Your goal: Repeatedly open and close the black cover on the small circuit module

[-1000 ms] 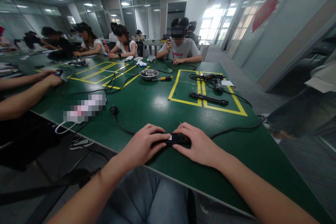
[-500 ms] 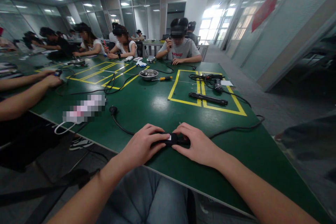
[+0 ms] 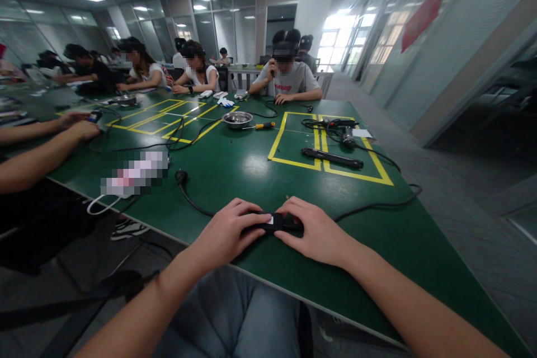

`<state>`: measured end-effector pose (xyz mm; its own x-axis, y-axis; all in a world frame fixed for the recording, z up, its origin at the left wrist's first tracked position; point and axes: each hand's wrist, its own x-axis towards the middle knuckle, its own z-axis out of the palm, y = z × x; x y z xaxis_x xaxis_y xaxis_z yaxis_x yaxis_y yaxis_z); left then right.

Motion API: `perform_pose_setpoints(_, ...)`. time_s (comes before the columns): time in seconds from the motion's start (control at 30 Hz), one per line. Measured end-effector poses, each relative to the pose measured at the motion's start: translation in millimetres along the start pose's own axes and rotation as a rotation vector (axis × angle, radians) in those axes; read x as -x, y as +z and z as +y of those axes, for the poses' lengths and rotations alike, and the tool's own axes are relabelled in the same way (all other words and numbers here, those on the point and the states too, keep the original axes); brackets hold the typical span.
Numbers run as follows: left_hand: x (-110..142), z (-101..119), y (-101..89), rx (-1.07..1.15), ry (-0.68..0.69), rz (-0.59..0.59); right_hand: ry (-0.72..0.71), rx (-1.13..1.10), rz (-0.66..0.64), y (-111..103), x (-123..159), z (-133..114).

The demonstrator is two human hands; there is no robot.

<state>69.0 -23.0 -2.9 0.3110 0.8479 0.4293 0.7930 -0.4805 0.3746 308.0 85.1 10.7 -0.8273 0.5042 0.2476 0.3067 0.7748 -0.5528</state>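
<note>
Close to the table's near edge, a black device with a white label (image 3: 274, 222) lies between my hands, its exact kind partly hidden by my fingers. My left hand (image 3: 237, 226) grips its left part, fingers over the top and thumb along the near side. On its right part, my right hand (image 3: 312, 229) pinches with curled fingers and thumb. A black cable (image 3: 377, 206) runs out beyond my right hand. To the left, another cable ends in a black plug (image 3: 181, 177) on the green table (image 3: 226, 179).
Ahead stand a metal bowl (image 3: 237, 118) and a yellow-handled screwdriver (image 3: 264, 125). Inside yellow tape at right lie a black rod-shaped tool (image 3: 332, 158) and coiled cables (image 3: 331, 126). A blurred pink-white object (image 3: 136, 173) is at left, near a co-worker's hands (image 3: 84, 126). Others sit opposite.
My hands and the black device stay in place. At the far right, a dark-clothed figure beside the table has gone from view.
</note>
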Motion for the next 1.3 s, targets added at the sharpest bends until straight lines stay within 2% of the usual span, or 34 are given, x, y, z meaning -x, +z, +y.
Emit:
perform_pose_setpoints(0.37, 1.1, -0.9, 1.1, -0.026, 0.037, 0.041, -0.020, -0.002, 0.013, 2.4, 0.1, 3.6)
perform_pose_setpoints(1.3, 3.0, -0.6, 3.5, -0.063, 0.032, 0.039, -0.028, 0.021, 0.033, 3.6, 0.2, 4.5)
